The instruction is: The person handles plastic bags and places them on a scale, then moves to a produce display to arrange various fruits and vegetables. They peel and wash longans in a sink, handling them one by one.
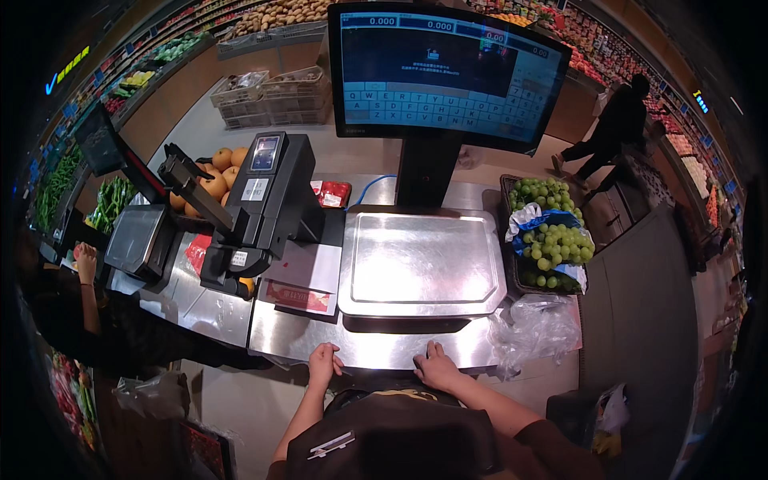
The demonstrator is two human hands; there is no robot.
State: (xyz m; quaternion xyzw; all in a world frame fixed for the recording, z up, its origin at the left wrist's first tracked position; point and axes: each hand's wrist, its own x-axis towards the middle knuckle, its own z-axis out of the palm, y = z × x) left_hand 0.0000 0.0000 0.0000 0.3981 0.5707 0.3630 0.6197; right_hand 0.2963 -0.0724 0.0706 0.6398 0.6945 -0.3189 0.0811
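"Silver metal scale [422, 272]: where on the counter [370, 350]?"

"Right at the centre of the clock face, low and broad, with bright glare across its flat top."

"And nearest to it?"

"Left hand [322, 364] between seven and eight o'clock, at the counter's front edge, fingers loosely curled, nothing visible inside. Right hand [436, 369] at six, resting at the same edge, fingers slightly spread, near the scale but apart from it; impossible to tell about anything under the palm."

"How best to rest there?"

"Probably lightly, with fingertips and wrists off the scale's top, to avoid disturbing a reading, and clear of the crumpled plastic bags [536, 328] at four."

"Farther out?"

"Green grapes [564, 244] between two and three, lit screen [432, 64] at twelve, tray of red fruit [332, 194] between ten and eleven, black device [292, 192] at ten."
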